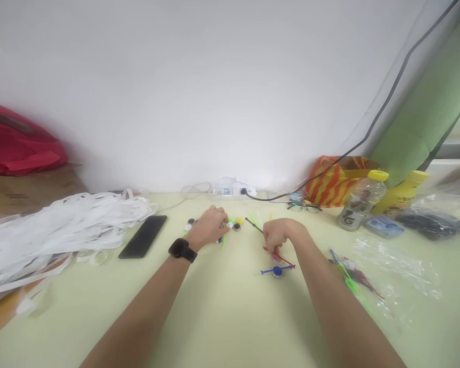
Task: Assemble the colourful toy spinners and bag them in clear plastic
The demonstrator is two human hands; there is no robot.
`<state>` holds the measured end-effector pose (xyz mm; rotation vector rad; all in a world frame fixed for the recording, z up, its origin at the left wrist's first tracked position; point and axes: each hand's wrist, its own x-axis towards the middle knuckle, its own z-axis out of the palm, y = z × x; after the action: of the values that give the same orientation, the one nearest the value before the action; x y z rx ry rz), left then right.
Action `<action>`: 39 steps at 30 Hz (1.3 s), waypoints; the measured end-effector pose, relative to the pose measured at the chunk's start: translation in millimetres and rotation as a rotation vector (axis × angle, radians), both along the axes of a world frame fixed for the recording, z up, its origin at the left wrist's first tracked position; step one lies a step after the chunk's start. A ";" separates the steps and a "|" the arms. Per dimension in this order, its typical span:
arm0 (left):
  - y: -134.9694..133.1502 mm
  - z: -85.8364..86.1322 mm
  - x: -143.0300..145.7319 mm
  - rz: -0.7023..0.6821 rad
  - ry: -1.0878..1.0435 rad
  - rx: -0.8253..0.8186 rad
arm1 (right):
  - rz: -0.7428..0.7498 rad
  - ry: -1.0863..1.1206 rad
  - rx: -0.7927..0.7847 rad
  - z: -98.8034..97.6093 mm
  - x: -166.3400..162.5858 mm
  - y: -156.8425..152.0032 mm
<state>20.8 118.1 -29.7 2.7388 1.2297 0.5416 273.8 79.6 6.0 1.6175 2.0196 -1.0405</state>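
My left hand (210,225), with a black watch (182,250) on its wrist, reaches over a cluster of small coloured pieces. Its fingers are bent down among them; what they grip is hidden. White, black and yellow round pieces show around it, such as a black disc (236,226). My right hand (279,233) is closed in a pinch on a red plastic piece with thin arms (285,259). Just below lies a blue piece with a round middle and two thin arms (277,271). Behind the right fingers are a dark stick (254,224) and a bright green strip.
A black phone (143,236) and heaped white straps (69,225) lie left. A power strip (233,191) and eyeglasses (304,207) are by the wall. To the right stand a bottle (362,202) and striped bag (325,179), with plastic-wrapped coloured parts (352,278) nearer.
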 end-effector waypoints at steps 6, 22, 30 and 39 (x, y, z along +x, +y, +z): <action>-6.1 2.4 6.1 0.020 0.032 0.034 | -0.095 0.084 0.194 3.1 2.4 0.7; -18.0 -11.8 26.5 -0.027 -0.016 0.051 | -0.369 0.468 0.622 -2.6 0.3 15.4; -23.9 22.4 38.3 -0.148 -0.650 -0.253 | -0.617 1.015 0.613 -4.0 -34.4 16.5; -20.4 34.2 19.0 -0.184 -0.764 -0.268 | -0.471 1.280 0.239 0.6 -40.0 4.3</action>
<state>39.8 97.7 4.5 2.0597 0.7732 1.1511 233.7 84.0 6.6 1.7694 2.5345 -2.5809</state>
